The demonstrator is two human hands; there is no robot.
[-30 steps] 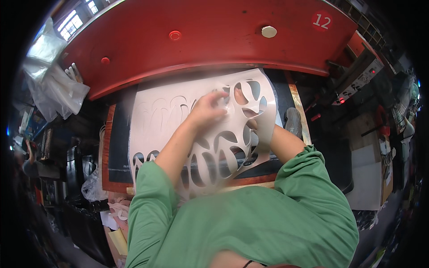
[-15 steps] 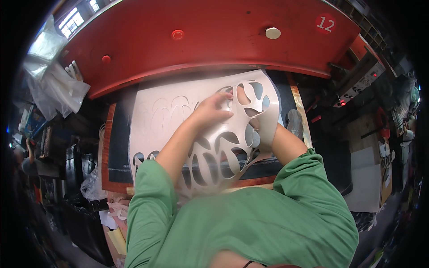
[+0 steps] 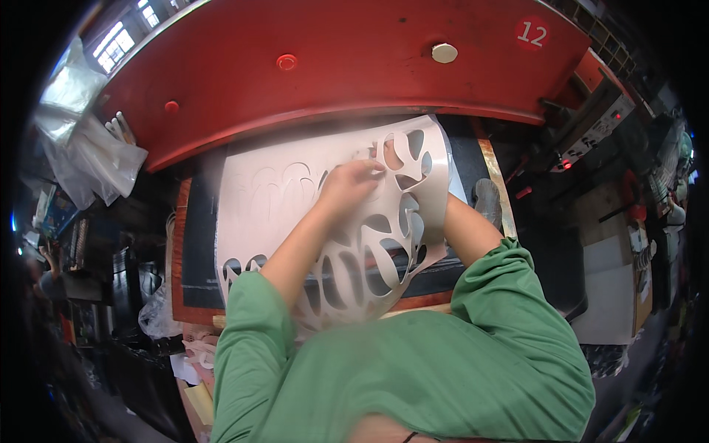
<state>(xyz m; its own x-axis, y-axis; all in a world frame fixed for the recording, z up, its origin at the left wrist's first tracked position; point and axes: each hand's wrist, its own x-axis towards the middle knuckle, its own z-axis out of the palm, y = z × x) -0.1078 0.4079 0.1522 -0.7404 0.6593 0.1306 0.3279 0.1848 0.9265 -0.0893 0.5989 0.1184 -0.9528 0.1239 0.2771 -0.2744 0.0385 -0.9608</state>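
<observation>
Sheet (image 3: 258, 199), white with leaf-shaped cut-outs and curled at the right, is pinched by the left hand (image 3: 351, 184); the right hand's state cannot be told, being hidden beneath.

A large pale sheet (image 3: 266, 203) lies flat on the dark worktop (image 3: 196, 244) below the red machine, its left part faintly marked with curved outlines and cut with a few small openings at its lower left corner. Over its right part a second layer of the same pale material, a cut-out sheet (image 3: 369, 251) full of curved, leaf-shaped holes, is lifted and bowed, its right edge curling upward.
</observation>
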